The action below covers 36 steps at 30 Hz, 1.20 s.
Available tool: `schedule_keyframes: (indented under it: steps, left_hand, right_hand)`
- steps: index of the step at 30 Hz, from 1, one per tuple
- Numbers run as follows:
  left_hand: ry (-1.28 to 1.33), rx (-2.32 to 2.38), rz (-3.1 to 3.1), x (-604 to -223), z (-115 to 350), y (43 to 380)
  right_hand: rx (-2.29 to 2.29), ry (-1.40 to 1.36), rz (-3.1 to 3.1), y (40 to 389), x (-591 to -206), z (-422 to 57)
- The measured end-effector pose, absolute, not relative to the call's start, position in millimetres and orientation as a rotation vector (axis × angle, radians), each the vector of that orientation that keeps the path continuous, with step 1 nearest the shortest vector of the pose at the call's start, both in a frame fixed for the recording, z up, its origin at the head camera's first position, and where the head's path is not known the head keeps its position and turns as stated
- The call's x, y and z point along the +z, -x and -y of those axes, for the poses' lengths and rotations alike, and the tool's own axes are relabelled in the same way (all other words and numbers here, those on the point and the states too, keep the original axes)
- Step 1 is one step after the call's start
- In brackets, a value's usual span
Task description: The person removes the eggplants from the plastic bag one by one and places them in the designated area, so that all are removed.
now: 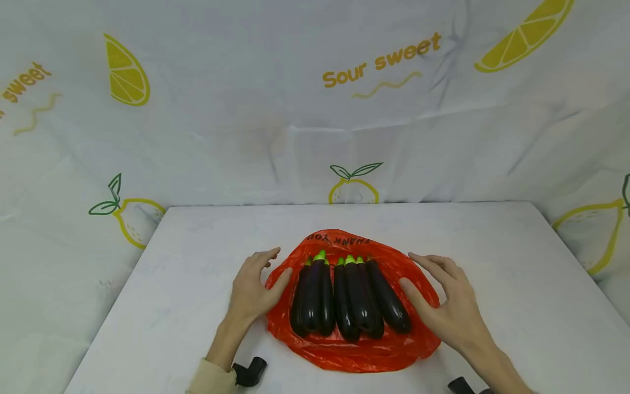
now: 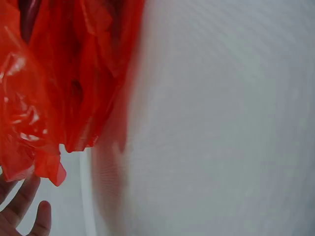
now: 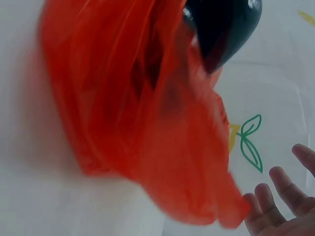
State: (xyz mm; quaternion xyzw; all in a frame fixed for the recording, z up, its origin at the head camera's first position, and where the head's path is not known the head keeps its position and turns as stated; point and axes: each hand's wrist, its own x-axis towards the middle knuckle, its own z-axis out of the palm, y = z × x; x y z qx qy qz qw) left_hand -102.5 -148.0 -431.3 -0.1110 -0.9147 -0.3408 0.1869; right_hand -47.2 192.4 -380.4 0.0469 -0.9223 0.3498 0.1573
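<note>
A red plastic bag (image 1: 364, 362) with black lettering at its far edge lies spread out on the white table. Several dark purple eggplants (image 1: 311, 301) with green stem ends lie side by side on it, stems pointing away from me. My left hand (image 1: 252, 287), thumb spread from its fingers, is at the bag's left edge. In the left wrist view its fingers (image 2: 23, 199) are right at a loose fold of the bag. My right hand (image 1: 451, 306) is likewise spread at the right edge. The right wrist view shows those fingers (image 3: 268, 209) beside a hanging bag corner, below one glossy eggplant (image 3: 224, 32).
The white tabletop (image 1: 197, 246) extends around the bag. Behind it hangs a pale curtain (image 1: 221, 98) printed with lemons and lettering. Black wrist-worn devices (image 1: 251, 372) show near both wrists at the bottom of the head view.
</note>
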Motion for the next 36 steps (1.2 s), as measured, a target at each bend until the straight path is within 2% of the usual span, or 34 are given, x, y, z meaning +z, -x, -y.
schedule_keyframes:
  steps: [16, 36]
  left_hand:
    - [0.201, -1.366, 2.422, -458.9, 156.0, 114.8]
    - [0.316, -1.500, 2.324, -485.1, 165.1, 115.2]
  right_hand:
    - [1.272, -0.212, 2.561, 46.0, -392.1, -157.2]
    - [1.294, -0.040, 2.768, 36.3, -400.2, -126.7]
